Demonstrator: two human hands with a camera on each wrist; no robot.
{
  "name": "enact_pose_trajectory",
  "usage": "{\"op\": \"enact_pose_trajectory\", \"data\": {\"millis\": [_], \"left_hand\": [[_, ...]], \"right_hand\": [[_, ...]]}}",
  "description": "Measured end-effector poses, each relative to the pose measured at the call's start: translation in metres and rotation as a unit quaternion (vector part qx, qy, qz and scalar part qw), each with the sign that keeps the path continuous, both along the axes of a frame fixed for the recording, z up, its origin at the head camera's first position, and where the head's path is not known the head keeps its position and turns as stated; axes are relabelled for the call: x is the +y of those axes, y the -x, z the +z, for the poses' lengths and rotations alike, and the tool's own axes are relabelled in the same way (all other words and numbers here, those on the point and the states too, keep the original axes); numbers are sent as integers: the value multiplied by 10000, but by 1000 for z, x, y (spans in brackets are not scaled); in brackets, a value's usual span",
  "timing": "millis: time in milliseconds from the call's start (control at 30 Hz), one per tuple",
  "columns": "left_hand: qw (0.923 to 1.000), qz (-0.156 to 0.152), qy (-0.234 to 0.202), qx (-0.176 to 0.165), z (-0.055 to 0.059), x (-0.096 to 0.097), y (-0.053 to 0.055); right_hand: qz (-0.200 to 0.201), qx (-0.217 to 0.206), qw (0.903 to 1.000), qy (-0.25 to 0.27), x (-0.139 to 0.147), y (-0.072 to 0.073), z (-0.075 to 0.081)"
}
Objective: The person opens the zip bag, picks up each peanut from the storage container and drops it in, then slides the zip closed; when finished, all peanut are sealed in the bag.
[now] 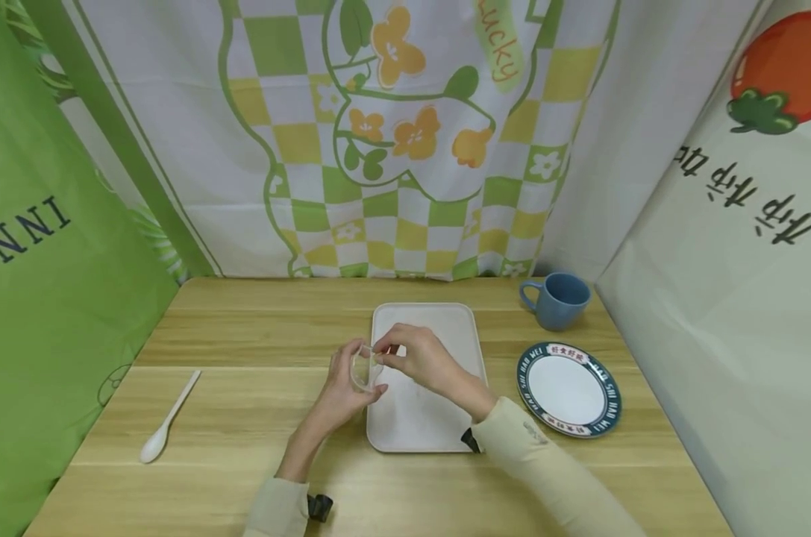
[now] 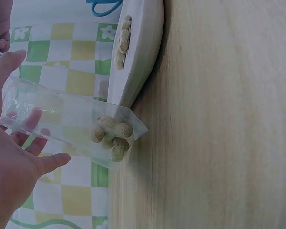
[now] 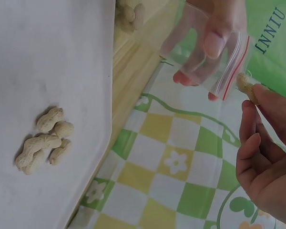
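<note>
My left hand (image 1: 338,394) holds a clear zip-lock bag (image 2: 62,112) with its mouth spread; the fingers and thumb lie around its upper part. Several peanuts (image 2: 115,131) rest in the bag's bottom corner, which hangs low beside the tray. At the bag's red-striped mouth, my right hand (image 1: 424,360) pinches a single peanut (image 3: 246,86) between thumb and fingertips. Beneath the right hand lies a white rectangular tray (image 1: 415,432). A small cluster of peanuts (image 3: 33,149) sits on it, covered by my hand and arm in the head view.
A white spoon (image 1: 170,418) lies at the left of the wooden table (image 1: 244,335). To the right of the tray is a round plate (image 1: 569,391) with a dark patterned rim. Behind that plate stands a blue mug (image 1: 561,302). Curtains enclose the back and sides.
</note>
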State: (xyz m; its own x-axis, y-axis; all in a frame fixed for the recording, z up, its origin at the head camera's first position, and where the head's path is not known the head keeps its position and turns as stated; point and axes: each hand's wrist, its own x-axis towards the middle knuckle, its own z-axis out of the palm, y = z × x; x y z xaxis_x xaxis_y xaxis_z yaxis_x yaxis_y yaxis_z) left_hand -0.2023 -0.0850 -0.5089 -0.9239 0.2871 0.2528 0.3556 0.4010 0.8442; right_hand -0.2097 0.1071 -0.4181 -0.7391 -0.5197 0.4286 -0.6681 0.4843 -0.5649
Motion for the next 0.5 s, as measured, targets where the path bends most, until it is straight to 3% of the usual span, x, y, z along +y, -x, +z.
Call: {"op": "enact_pose_trajectory", "data": {"millis": [133, 367, 500], "left_hand": [[9998, 113, 84, -164, 1, -1, -2], [9996, 139, 85, -220, 2, -2, -3], [9996, 129, 111, -228, 3, -2, -2]], "right_hand": [[135, 207, 9994, -231, -6, -2, -1], [233, 135, 9968, -750, -12, -5, -2], [237, 169, 9966, -769, -11, -4, 0]]}}
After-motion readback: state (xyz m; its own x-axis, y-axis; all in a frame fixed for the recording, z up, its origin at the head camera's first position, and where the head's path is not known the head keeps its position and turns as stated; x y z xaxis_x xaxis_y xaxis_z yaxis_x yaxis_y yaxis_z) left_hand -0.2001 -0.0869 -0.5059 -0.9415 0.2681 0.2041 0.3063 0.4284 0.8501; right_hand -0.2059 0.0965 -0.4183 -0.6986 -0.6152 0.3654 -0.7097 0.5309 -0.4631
